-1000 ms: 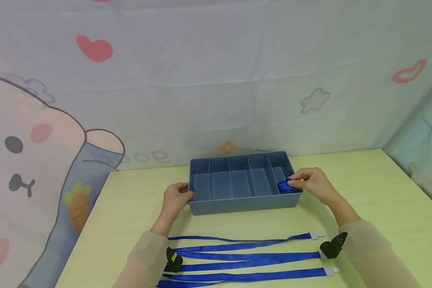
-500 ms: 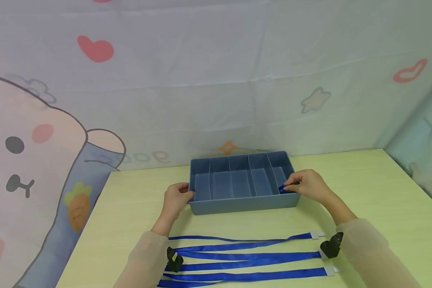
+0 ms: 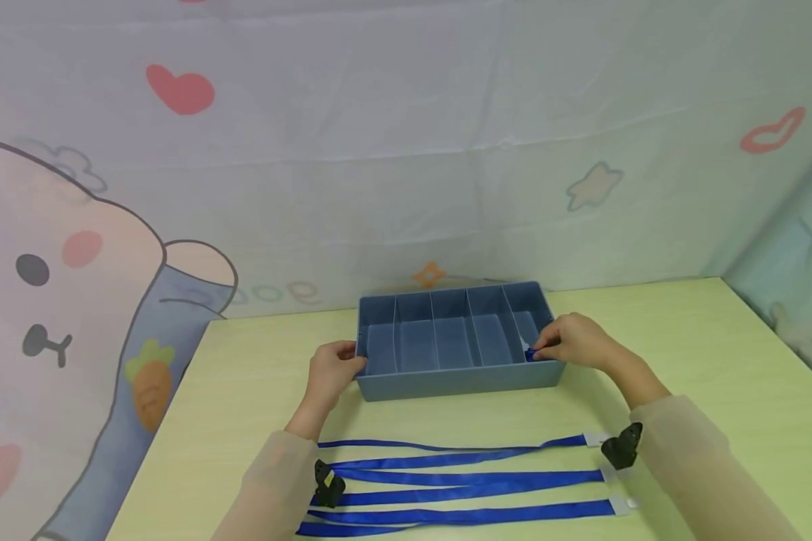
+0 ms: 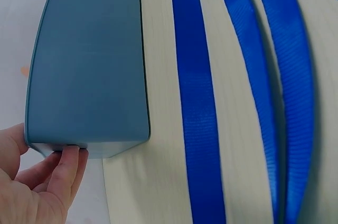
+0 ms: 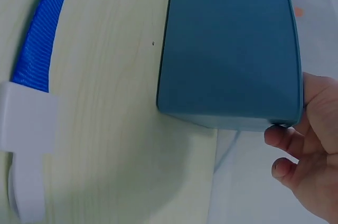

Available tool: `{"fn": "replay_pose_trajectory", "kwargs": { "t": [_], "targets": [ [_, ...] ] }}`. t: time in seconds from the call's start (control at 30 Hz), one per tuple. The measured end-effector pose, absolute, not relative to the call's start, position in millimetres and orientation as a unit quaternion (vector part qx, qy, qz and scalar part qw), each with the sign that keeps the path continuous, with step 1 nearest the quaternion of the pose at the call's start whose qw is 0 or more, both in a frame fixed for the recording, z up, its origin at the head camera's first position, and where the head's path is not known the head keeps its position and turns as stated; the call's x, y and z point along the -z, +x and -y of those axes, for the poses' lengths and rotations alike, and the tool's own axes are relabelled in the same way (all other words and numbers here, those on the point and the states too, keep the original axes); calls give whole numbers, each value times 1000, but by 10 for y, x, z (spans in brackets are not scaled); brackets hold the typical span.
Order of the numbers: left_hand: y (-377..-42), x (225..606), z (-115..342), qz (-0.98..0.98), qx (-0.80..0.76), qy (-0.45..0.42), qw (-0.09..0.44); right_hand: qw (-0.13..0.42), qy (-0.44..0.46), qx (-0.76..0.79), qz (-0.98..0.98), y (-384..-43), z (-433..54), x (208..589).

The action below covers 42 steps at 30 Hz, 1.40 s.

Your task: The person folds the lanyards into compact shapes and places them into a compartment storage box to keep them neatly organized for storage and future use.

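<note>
A blue-grey box [image 3: 456, 382] with several compartments stands at the back of the table. My left hand [image 3: 333, 372] grips its left end, thumb at the rim and fingers against the outer side, as the left wrist view [image 4: 47, 184] also has it. My right hand [image 3: 575, 342] reaches over the right end into the rightmost compartment. It pinches a folded blue lanyard [image 3: 530, 355], mostly hidden by the fingers, with a whitish clip beside it. In the right wrist view, the box wall [image 5: 229, 49] hides the fingertips of that hand.
Several strands of blue lanyard [image 3: 487, 515] lie stretched across the table in front of the box, with white clips [image 5: 29, 118] at their right ends. A printed cloth [image 3: 406, 150] hangs behind the table. Black wrist devices [image 3: 622, 445] sit over some strands.
My right hand has lowered the folded blue lanyard deeper into the rightmost compartment, so less of it shows. The left hand keeps its grip on the box.
</note>
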<state>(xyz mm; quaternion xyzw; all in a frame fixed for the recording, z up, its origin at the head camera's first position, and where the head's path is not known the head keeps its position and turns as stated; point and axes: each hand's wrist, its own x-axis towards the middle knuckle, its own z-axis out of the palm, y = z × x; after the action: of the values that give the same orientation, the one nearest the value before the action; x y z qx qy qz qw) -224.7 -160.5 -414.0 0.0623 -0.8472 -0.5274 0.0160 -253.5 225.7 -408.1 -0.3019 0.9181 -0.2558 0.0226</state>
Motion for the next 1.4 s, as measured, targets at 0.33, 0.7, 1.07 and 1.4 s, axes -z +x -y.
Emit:
{"fn": "replay_pose_trajectory", "kwargs": {
  "t": [0.33, 0.7, 1.07, 1.4],
  "targets": [
    [-2216, 4134, 1613, 849, 525, 55, 13, 57, -311, 286, -905, -2489, -2315, 4055],
    [-2204, 4093, 1657, 845, 532, 54, -12, 97, -250, 425, -865, -2397, -2489, 4032],
    [-2162, 4082, 1762, 840, 540, 13, -55, 69, -210, 483, -847, -2243, -2686, 3977],
    [-2002, 3920, 2122, 866, 477, -68, -133, 63, -210, 485, -847, -2130, -2890, 3976]
  ]
}}
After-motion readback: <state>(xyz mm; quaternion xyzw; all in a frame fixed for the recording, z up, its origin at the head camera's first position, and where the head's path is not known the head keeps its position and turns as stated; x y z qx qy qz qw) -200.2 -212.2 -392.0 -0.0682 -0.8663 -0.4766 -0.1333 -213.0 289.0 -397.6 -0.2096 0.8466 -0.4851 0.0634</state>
